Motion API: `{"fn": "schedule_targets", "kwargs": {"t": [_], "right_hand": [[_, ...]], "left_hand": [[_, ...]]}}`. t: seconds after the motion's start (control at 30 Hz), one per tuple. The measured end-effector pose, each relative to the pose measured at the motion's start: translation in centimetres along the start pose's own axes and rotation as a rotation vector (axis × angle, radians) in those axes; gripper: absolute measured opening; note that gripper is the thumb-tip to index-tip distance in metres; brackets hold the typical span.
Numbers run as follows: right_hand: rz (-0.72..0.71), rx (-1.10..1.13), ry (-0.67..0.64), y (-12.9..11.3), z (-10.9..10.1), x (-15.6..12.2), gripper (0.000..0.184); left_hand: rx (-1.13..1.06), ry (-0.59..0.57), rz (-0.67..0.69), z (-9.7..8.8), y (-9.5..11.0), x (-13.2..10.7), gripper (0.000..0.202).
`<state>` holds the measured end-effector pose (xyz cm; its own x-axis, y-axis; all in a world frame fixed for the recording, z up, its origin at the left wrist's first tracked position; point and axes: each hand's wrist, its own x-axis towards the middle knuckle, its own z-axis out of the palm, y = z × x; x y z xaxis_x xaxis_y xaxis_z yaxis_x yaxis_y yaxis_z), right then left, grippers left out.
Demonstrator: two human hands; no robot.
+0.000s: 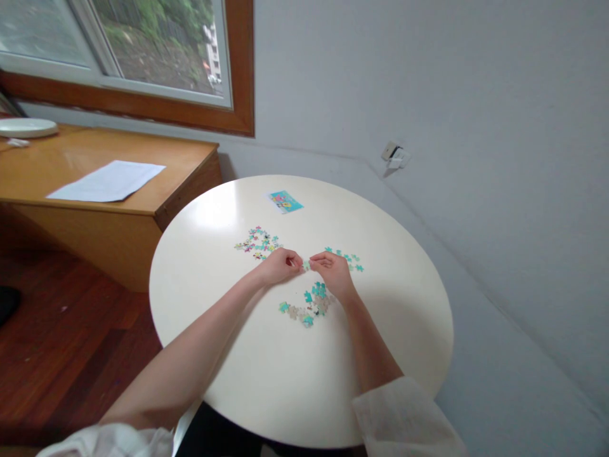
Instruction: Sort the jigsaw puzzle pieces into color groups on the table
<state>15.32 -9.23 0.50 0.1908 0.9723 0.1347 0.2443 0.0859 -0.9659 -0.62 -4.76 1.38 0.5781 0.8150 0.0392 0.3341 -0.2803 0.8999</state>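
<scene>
Over the middle of the round table, my left hand (281, 266) and my right hand (332, 271) face each other with their fingertips pinched. A small pale green jigsaw puzzle piece (306, 265) shows between them, held at both sets of fingertips; whether it is one piece or two joined is too small to tell. Loose multicoloured puzzle pieces (257, 241) lie beyond my left hand. Several turquoise pieces (354, 259) are spread behind my right hand. Nearer to me lies a pile of turquoise and greyish pieces (309, 308), partly beside my right wrist.
A colourful picture card (285, 202) lies toward the far side of the white round table (228, 355). Left of it stands a wooden desk (190, 155) with a white sheet of paper (107, 181) and a round white object (28, 127). A wall with a socket (396, 154) borders the right.
</scene>
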Motion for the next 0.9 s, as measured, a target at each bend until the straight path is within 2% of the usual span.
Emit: {"fn": "schedule_targets", "kwargs": {"t": [0.5, 0.9], "right_hand": [[0.017, -0.014, -0.004, 0.1, 0.05, -0.02, 0.022], [-0.053, -0.102, -0.032, 0.01, 0.14, -0.11, 0.023]], "left_hand": [[0.098, 0.0, 0.031, -0.06, -0.58, 0.24, 0.021], [0.104, 0.013, 0.038, -0.01, -0.37, 0.12, 0.021]]}}
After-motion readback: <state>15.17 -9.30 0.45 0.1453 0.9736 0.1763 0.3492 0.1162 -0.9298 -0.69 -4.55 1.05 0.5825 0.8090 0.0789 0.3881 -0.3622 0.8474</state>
